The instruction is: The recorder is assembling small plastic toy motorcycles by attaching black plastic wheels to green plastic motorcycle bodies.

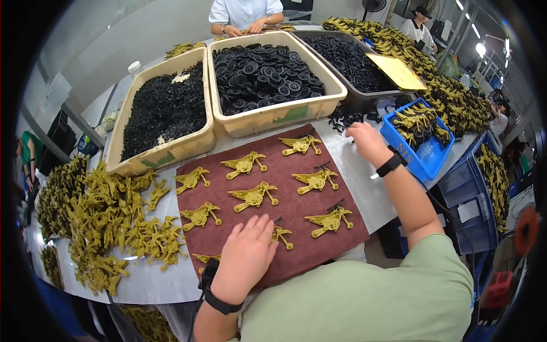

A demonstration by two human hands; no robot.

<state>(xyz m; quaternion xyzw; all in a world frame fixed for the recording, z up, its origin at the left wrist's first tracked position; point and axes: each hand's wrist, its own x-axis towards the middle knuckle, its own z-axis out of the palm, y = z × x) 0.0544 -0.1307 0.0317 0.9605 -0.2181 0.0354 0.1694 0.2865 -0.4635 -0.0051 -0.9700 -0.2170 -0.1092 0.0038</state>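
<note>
My left hand (pixel 246 255) lies with its fingers stretched out, partly covering a yellow plastic motorcycle-like part (pixel 281 236) on the brown mat (pixel 285 211). A thin black piece shows just past its fingertips. Several similar yellow parts lie in rows on that mat; those in the right column, such as this yellow part (pixel 330 221), have a small black bar at the top. My right hand (pixel 367 141) is beyond the mat's right edge, near a loose pile of small black pieces (pixel 345 121). Its fingers are curled down, and whatever they hold is hidden.
Behind the mat stand a tub of small black parts (pixel 209 122), a tub of black wheels (pixel 336 98) and a dark tub (pixel 364 96). A blue basket (pixel 436 168) holds assembled pieces. Yellow parts (pixel 114 228) heap at left. A person (pixel 246 14) works opposite.
</note>
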